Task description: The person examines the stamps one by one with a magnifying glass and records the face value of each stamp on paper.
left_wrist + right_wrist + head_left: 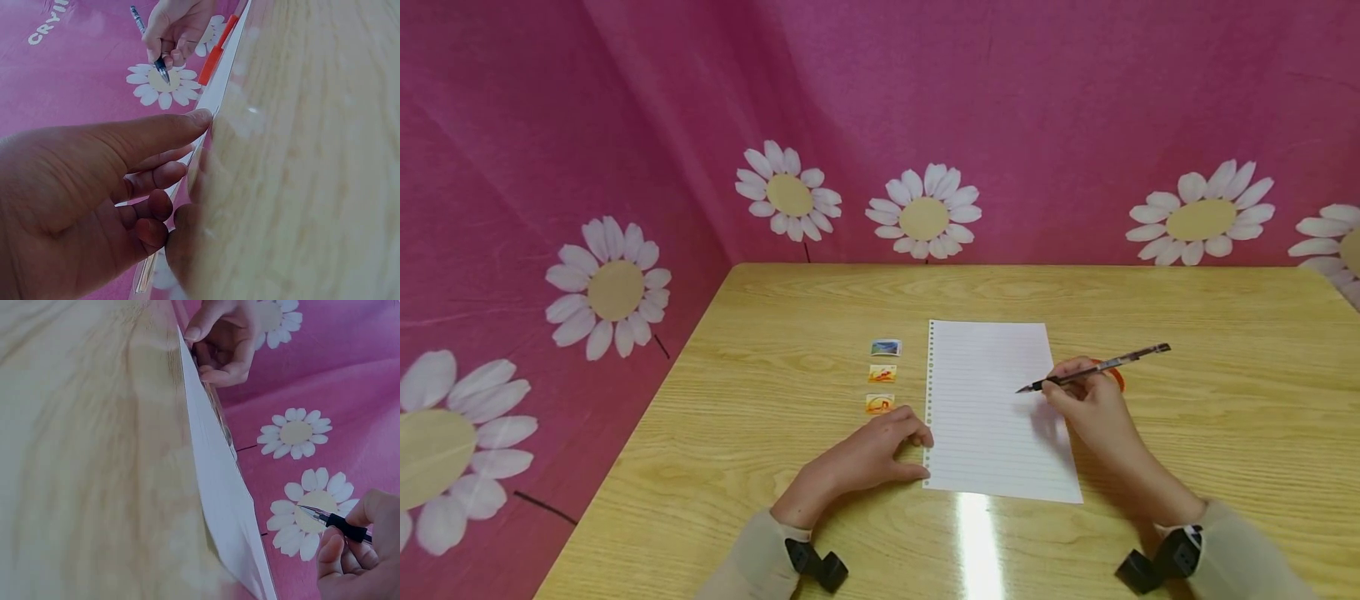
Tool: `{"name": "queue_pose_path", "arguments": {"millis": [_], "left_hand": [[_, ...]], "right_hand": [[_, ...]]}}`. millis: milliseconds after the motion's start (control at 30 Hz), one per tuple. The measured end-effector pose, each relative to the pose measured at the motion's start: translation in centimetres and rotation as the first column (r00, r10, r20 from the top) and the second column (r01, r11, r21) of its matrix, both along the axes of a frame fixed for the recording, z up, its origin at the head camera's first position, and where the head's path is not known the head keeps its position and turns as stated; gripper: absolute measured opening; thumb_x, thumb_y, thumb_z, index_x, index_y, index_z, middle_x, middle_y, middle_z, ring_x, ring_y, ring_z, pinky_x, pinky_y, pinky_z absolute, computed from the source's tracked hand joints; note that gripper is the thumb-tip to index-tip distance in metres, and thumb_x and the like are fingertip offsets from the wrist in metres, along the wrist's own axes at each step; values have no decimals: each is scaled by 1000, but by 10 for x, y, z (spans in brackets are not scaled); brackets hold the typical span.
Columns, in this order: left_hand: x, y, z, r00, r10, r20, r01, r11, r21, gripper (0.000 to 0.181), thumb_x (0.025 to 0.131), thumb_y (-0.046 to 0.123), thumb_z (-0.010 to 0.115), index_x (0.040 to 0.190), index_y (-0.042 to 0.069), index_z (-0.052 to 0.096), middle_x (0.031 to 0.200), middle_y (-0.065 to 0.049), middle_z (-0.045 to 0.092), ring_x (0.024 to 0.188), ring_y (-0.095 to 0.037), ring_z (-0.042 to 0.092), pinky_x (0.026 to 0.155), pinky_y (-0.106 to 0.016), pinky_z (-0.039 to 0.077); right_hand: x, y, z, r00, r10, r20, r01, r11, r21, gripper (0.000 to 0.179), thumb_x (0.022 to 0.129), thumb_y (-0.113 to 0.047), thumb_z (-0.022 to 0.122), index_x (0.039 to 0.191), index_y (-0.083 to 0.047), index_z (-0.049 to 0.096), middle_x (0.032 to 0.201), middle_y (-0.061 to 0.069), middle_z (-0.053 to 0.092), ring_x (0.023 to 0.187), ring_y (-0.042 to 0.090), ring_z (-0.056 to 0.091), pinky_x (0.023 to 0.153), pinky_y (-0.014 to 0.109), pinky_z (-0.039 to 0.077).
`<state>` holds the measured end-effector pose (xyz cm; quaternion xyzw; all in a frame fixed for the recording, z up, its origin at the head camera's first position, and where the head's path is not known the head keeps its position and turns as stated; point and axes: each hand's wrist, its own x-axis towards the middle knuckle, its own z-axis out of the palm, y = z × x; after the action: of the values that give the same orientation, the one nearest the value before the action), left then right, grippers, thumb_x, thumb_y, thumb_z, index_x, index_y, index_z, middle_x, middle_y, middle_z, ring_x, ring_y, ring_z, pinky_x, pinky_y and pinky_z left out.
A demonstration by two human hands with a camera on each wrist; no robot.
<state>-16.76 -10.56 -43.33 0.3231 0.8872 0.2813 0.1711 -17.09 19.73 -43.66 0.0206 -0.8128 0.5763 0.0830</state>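
Note:
A lined white sheet of paper, with punched holes down its left side, lies on the wooden table. My right hand pinches a gel pen above the sheet's right half. The pen's tip points left and down, close over the paper, while its far end tilts up to the right. At the sheet's lower left edge, my left hand rests its fingertips and thumb, fingers loosely bent. In the left wrist view the thumb touches the paper's edge.
Left of the sheet, a blue stamp-like picture and two yellow-orange ones form a column. A red object sits partly hidden behind my right hand. Pink flowered cloth hangs along the table's back and left sides.

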Motion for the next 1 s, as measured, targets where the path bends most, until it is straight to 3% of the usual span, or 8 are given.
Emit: {"name": "queue_pose_path", "arguments": {"millis": [133, 267, 367, 567, 1000], "left_hand": [[0, 0, -1, 1000, -4, -2, 4, 1000, 2, 27, 87, 26, 74, 110, 15, 65, 108, 3, 56, 91, -6, 48, 87, -19, 43], [0, 0, -1, 1000, -7, -3, 7, 1000, -1, 26, 87, 26, 74, 109, 15, 66, 108, 3, 56, 91, -6, 48, 87, -19, 43], [0, 0, -1, 1000, -6, -2, 6, 1000, -6, 26, 87, 26, 74, 110, 15, 66, 108, 4, 56, 91, -6, 48, 87, -19, 43], [0, -1, -1, 1000, -2, -6, 2, 1000, -11, 27, 87, 27, 74, 110, 15, 66, 108, 4, 56, 90, -6, 48, 86, -19, 43], [0, -1, -1, 1000, -11, -25, 11, 1000, -3, 27, 88, 27, 74, 111, 15, 66, 108, 3, 56, 91, -6, 50, 88, -20, 44]], "right_hand": [[0, -7, 1, 1000, 2, -2, -2, 1000, -5, 13, 92, -1, 61, 98, 8, 53, 87, -22, 52, 77, -9, 53, 68, 11, 47], [-1, -15, 2, 1000, 8, -2, -8, 1000, -6, 12, 90, 0, 62, 97, 6, 53, 87, -18, 53, 77, -8, 52, 69, 10, 46], [-2, -20, 4, 1000, 11, 19, -11, 1000, -8, 12, 90, 0, 62, 98, 5, 54, 86, -13, 55, 76, -8, 52, 69, 10, 45], [-6, -34, 9, 997, 34, 63, -32, 999, -29, 18, 89, -1, 63, 101, 8, 54, 80, -17, 52, 72, -6, 50, 65, 13, 43], [-11, -62, 10, 993, 85, 87, -86, 996, 9, 17, 92, -5, 61, 102, 3, 52, 86, -4, 56, 72, -3, 50, 67, 15, 43]]}}
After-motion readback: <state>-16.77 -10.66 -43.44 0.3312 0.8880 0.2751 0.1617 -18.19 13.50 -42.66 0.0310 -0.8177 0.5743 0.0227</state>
